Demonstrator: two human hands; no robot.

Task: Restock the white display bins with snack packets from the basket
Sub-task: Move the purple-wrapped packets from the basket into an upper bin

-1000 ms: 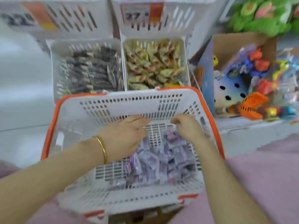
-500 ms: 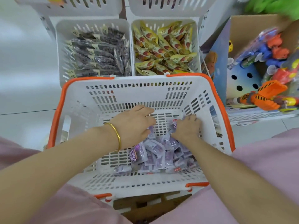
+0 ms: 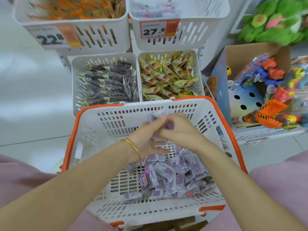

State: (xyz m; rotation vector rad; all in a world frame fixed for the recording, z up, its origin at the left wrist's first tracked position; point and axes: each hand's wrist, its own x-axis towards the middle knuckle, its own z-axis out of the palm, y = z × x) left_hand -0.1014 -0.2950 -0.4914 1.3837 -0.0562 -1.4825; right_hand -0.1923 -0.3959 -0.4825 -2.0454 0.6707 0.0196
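Left hand (image 3: 146,139), ringed at the wrist by a thin gold bangle (image 3: 133,147), and right hand (image 3: 180,130) are seen brought together, with a bunch of small purple plastic snack packets (image 3: 152,120) gripped between them. The right hand's fingers are curled over the bunch, and it is pinched from the other side by the left hand. The bunch is held in the air just inside the far wall of a white perforated plastic basket with an orange rim (image 3: 106,124).

A loose heap of the same purple packets (image 3: 168,177) is seen lying on the basket's floor, gathered toward its near right corner.

Beyond the basket's far edge, two white slotted plastic display bins are set side by side. The lower left bin (image 3: 75,84) is packed with dark clear-wrapped packets (image 3: 108,84), and the lower right bin (image 3: 199,75) with yellow-and-red packets (image 3: 168,75).

Above them two more are mounted. The upper left bin (image 3: 100,35) is tagged 22.8 and filled with orange packets. The upper right bin (image 3: 196,30) is tagged 27.6 (its contents are too blurred to be told).

An open brown cardboard box (image 3: 250,52) of bright plastic toys (image 3: 273,90) is seen at the right.
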